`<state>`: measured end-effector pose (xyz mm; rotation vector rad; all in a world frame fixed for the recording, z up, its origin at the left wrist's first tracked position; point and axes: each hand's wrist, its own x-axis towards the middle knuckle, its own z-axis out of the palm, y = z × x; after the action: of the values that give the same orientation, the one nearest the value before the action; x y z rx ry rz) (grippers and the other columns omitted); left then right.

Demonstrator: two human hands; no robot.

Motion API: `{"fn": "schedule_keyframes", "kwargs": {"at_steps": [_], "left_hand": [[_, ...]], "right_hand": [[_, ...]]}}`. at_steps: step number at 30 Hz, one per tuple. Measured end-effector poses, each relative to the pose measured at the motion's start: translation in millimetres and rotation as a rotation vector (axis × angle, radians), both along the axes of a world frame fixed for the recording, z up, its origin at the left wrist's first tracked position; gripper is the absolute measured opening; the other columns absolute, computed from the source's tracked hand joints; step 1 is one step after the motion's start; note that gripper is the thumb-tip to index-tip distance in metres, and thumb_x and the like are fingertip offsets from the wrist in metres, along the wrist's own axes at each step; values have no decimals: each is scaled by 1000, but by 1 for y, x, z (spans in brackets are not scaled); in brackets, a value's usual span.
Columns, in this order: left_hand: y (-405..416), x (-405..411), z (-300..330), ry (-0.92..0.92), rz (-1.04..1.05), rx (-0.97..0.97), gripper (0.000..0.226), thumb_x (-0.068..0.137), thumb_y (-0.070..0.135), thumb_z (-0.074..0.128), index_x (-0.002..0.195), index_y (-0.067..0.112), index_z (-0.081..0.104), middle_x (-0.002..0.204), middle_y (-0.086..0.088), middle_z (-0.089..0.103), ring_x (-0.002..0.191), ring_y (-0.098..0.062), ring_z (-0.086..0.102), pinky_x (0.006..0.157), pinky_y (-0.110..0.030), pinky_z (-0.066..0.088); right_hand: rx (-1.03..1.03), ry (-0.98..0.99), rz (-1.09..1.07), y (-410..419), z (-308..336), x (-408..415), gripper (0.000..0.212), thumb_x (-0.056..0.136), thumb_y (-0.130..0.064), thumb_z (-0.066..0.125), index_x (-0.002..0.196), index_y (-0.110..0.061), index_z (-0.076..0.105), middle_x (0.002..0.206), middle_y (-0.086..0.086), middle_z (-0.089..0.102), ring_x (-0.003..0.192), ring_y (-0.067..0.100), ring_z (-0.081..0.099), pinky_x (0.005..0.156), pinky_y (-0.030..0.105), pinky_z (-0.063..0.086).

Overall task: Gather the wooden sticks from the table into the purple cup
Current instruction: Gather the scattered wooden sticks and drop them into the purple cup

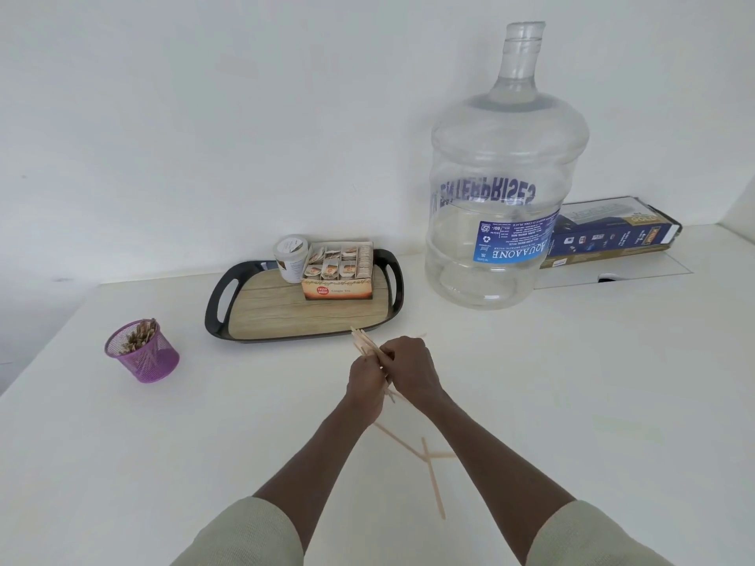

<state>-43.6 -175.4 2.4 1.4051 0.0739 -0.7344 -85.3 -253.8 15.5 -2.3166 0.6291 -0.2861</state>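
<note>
My left hand grips a bundle of thin wooden sticks whose tips poke out toward the tray. My right hand is pressed against the left and pinches the same bundle from the right. Loose sticks lie crossed on the white table between my forearms, nearer to me. The purple mesh cup stands far to the left on the table, tilted in view, with several sticks inside.
A black tray with a wood-look base holds a tea box and a white jar just beyond my hands. A large clear water jug stands at the right, a dark blue box behind it.
</note>
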Motion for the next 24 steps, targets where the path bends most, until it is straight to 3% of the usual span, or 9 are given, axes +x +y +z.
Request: {"fn": "schedule_keyframes", "kwargs": {"at_steps": [3,6,9,12,14,17,19,21,24], "left_hand": [[-1,0,5,73,80,-71,28,98,2,33,93,-6,59,82,-15,62,81,-25,63,71,-31,52],[-4,-2,11,144,146,-179,30,105,12,33,95,-4,57,85,-13,63,85,-22,63,77,-29,51],[-8,-3,13,199,178,-227,43,108,29,30,110,-6,56,102,-16,66,105,-26,63,90,-33,49],[-11,-3,13,230,205,-244,42,107,32,31,105,-2,56,107,-16,66,107,-26,62,93,-35,48],[-12,-3,15,244,250,-248,37,108,28,32,99,1,55,101,-14,65,101,-25,62,92,-35,47],[-14,1,18,256,308,-218,31,107,22,33,96,1,53,92,-13,64,95,-26,62,93,-38,49],[-14,5,20,261,322,-221,30,107,20,34,94,1,52,90,-14,64,90,-25,63,91,-37,52],[-13,10,22,284,343,-257,25,106,17,34,102,-1,52,89,-13,63,82,-21,63,78,-29,52],[-13,16,23,302,396,-288,18,105,10,36,117,5,49,86,-12,61,74,-19,61,67,-26,49]], "right_hand": [[0,-33,12,2,3,2,29,81,-21,54,59,-2,51,52,12,52,50,20,34,48,32,30],[-3,-41,7,6,6,3,25,78,-17,53,60,1,51,56,16,49,53,15,28,48,29,27],[-23,-43,-12,8,10,2,27,80,-13,53,57,1,49,58,11,46,53,17,32,48,28,28],[-113,-24,14,8,9,3,26,85,-10,51,60,-4,57,69,9,58,57,20,47,49,27,31],[-141,-76,51,7,7,4,22,87,-10,50,83,-9,72,81,8,69,71,24,63,59,30,45],[-104,-118,98,5,7,5,36,89,-8,53,123,-10,67,105,8,75,96,23,70,83,34,55],[-98,-137,128,4,8,5,32,89,-8,54,118,-10,68,99,8,76,91,24,70,81,35,55],[-78,-163,151,1,9,6,22,86,-6,53,101,-8,69,89,9,75,84,28,68,75,40,55],[41,-210,140,-4,8,6,21,81,-4,51,94,-4,68,86,8,75,85,27,69,77,40,56]]}}
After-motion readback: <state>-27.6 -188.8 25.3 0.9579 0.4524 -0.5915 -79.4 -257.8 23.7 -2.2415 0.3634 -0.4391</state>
